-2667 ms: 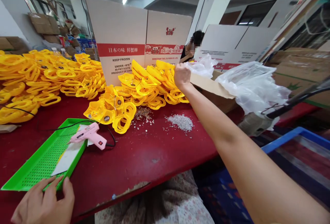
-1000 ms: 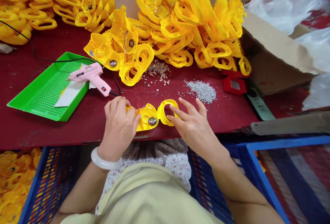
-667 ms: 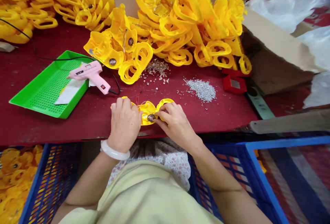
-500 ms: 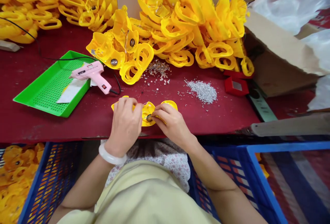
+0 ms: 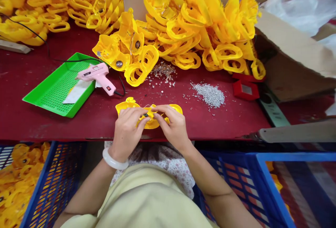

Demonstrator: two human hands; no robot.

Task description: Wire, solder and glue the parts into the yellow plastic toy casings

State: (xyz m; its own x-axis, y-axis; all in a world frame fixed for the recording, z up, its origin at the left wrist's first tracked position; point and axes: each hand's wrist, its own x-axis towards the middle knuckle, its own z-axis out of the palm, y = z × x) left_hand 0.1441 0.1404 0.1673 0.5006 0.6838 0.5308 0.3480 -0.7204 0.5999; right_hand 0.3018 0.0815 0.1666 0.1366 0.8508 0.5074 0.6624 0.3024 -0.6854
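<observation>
Two hands on one yellow moulded plastic piece point(image 5: 152, 125), just in from the front edge of the dark red desk point(image 5: 225, 123), near its middle. Left hand point(image 5: 127, 133) curled over the piece's left lobe, fingers bent down, thumb reaching toward the centre; white bangle point(image 5: 113, 160) around that wrist. Right hand point(image 5: 172, 124) pinching from the other side, fingertips closing with the left thumb on a small dark spot at the middle of the piece, too hidden to name. Thin wires point(image 5: 143, 100) poking up just behind the left hand. Farther back on the desk, a scatter of clear crystal bits point(image 5: 161, 70) and, to their right, a pile of silver grains point(image 5: 209, 95). Toward the desk's left side, a pink hot glue gun point(image 5: 98, 75) resting across the right end of a green perforated tray point(image 5: 49, 93). Along the back, heaps of yellow pieces point(image 5: 189, 35). Below the front edge, a blue plastic crate point(image 5: 60, 175) holding more yellow pieces.
</observation>
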